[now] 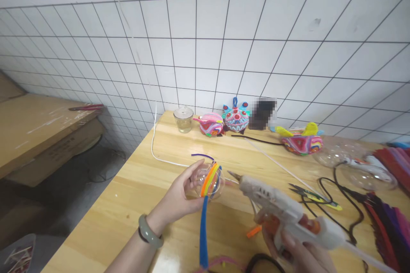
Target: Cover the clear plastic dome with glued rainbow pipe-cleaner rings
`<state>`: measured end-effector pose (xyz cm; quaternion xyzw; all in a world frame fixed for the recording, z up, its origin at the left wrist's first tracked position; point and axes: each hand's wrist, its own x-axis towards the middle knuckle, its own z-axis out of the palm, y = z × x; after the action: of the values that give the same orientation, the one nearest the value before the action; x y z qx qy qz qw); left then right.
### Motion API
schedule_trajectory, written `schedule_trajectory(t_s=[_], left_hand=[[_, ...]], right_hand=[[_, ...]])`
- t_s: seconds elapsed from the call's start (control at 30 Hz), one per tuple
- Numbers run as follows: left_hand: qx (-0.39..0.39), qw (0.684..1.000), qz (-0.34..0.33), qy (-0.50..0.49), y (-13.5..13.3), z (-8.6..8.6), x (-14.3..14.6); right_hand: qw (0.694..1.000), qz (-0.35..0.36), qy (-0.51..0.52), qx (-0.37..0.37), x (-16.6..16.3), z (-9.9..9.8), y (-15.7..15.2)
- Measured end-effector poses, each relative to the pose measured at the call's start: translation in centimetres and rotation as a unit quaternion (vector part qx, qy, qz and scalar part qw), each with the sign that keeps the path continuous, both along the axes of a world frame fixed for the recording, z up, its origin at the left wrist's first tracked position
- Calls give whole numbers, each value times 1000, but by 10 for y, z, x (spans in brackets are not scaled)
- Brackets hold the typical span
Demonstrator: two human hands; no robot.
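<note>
My left hand (179,196) holds a clear plastic ball (211,180) wrapped with orange, yellow and blue pipe cleaners. A blue pipe cleaner (203,234) hangs down from it, and a purple one (201,156) curls above. My right hand (297,254) grips a white hot glue gun (282,211) with an orange trigger. The gun's nozzle points left, a short gap from the ball.
On the wooden table (134,187) stand a small glass jar (183,119), three colourful pipe-cleaner figures (235,118) by the tiled wall, clear plastic domes (355,160), small snips (315,196), black cords, and piles of pipe cleaners (392,213) at right. Cardboard boxes (38,128) sit at left.
</note>
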<state>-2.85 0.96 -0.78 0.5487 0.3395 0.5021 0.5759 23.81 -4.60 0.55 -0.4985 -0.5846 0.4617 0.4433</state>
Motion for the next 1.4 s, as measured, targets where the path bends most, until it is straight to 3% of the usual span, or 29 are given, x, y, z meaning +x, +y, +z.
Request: schedule_trajectory(t_s=[0.1, 0.17, 0.27, 0.33, 0.43, 0.6, 0.73, 0.87, 0.93, 1.03, 1.2, 1.4], left_hand=[[-4, 1000, -19, -3, 0, -1, 0], [-14, 999, -30, -10, 1, -2, 0], [-47, 997, -39, -42, 1, -4, 1], [-79, 994, -46, -60, 1, -4, 3], [-119, 989, -47, -69, 1, -1, 7], [-144, 983, -50, -103, 1, 0, 13], [-146, 981, -56, -113, 1, -3, 14], [-107, 993, -33, -35, -3, -2, 18], [-82, 995, -3, 58, -7, 3, 21], [-49, 990, 0, 134, -14, 8, 28], [-14, 985, 1, 170, -19, 8, 38], [-3, 978, -1, 207, -19, 13, 39]], right_hand=[[995, 34, 96, -15, 4, 6, 13], [997, 14, 81, -11, 9, 9, 22], [992, -68, -99, 23, 19, 1, 35], [958, -135, -244, 64, 26, -11, 43], [888, -165, -419, 94, 32, -33, 53], [844, -168, -502, 88, 36, -59, 59], [838, -147, -514, 105, 44, -62, 63], [837, -158, -491, 182, 35, -40, 55], [879, -95, -387, 261, 20, -24, 43], [910, 26, -292, 292, -7, -6, 21], [917, 69, -231, 317, -32, 8, 6], [908, 90, -220, 346, -26, 5, 15]])
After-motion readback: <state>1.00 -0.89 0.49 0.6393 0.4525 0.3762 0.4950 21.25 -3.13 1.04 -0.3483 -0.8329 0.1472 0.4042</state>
